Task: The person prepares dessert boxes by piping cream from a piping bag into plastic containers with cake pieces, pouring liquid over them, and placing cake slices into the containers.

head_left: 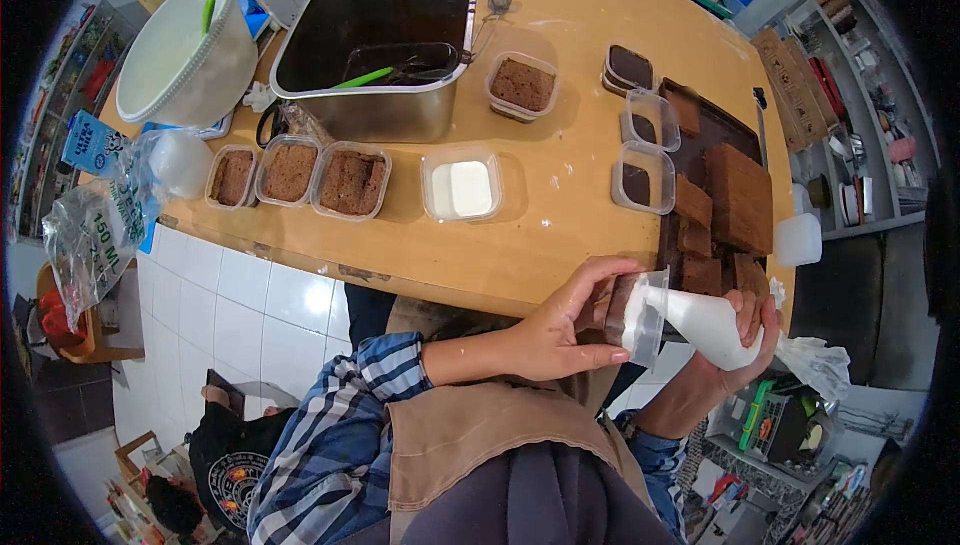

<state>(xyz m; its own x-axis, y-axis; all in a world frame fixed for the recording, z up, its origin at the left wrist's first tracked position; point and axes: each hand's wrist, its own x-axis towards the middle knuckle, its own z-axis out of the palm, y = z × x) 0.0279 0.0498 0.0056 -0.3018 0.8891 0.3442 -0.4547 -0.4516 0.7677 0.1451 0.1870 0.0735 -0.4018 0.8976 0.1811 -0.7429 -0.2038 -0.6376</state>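
My left hand grips a clear plastic dessert cup, tilted on its side just off the near table edge. Brown cake lies inside, with white cream along it. Closed around the fat end of a white piping bag is my right hand; the bag's tip reaches the cup's opening. Beyond my hands, a dark baking tray carries a large slab of chocolate cake and several cut pieces. Next to it stand small clear cups with dark filling, one of them nearest the slab.
A row of cake-filled cups lines the table's near left, with a cup of white cream beside it. Farther back are a deep metal pan of dark chocolate, a white bowl and a small strainer. A person sits at lower left.
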